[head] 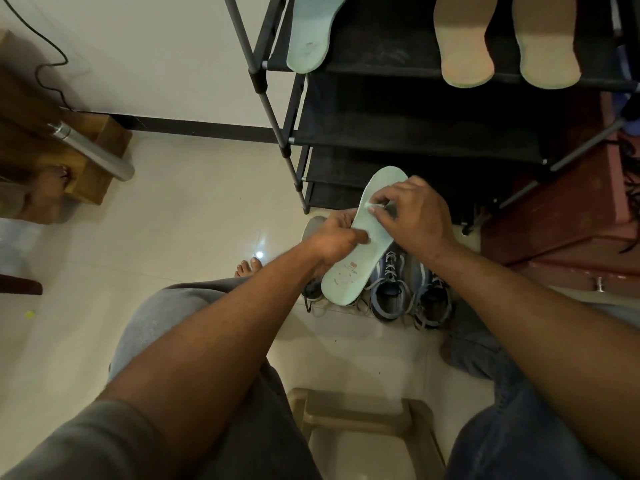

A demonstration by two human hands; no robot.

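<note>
A pale mint-green insole (360, 258) is held tilted above the floor, toe end pointing up toward the shoe rack. My left hand (337, 237) grips its left edge near the middle, thumb across its face. My right hand (412, 216) pinches a small white wad (375, 206) and presses it on the insole's upper part. Below the insole stand two blue laced sneakers (408, 292).
A black shoe rack (398, 109) stands ahead; its top shelf carries a second mint insole (311, 32) and two tan insoles (502, 43). A grey shoe (313, 228) lies left of the insole. A plastic stool (363, 420) is under me, red boxes (568, 216) at right.
</note>
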